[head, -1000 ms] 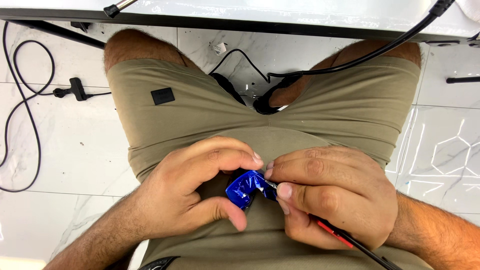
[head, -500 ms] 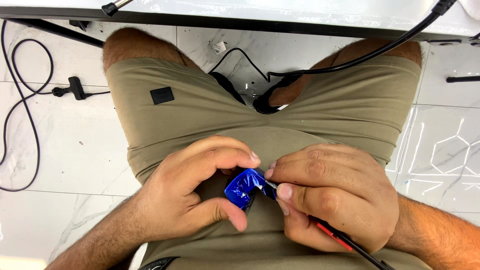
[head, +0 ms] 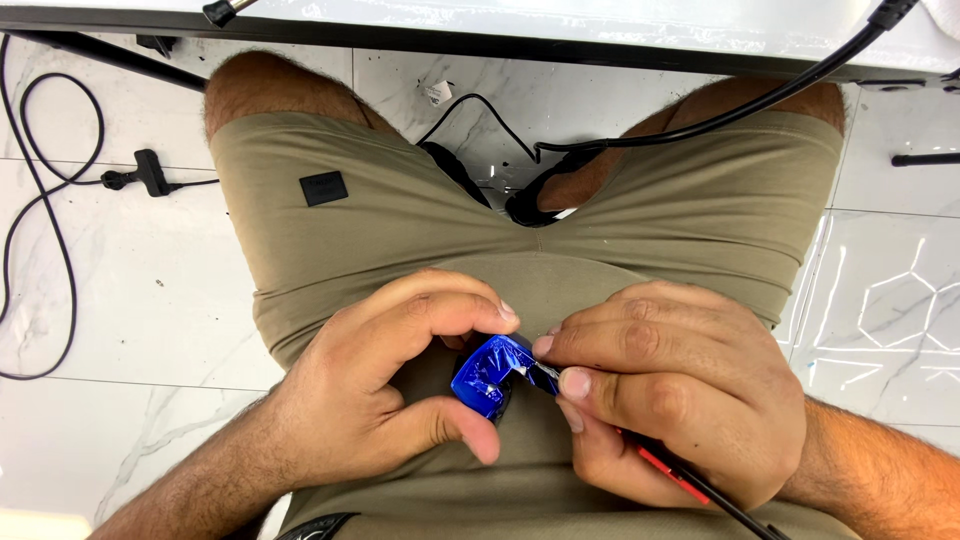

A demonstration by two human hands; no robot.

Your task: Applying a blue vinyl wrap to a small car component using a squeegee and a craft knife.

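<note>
Over my lap, my left hand [head: 385, 385] pinches a small roll of blue tape [head: 488, 372] between thumb and forefinger. My right hand [head: 675, 385] meets it from the right, fingertips closed on a thin wire end at the tape's edge. A red and a black wire [head: 690, 482] run out from under my right palm toward the lower right. The wire tip itself is mostly hidden by my fingers and the tape.
I sit in khaki shorts [head: 420, 215] above a white marble tile floor [head: 130, 290]. A black cable [head: 700, 120] hangs from the table edge [head: 500, 30] across my right thigh. Another black cord with a connector [head: 150, 175] loops on the floor at left.
The blue tape roll has turned slightly between my fingers. Both hands stay in the same place.
</note>
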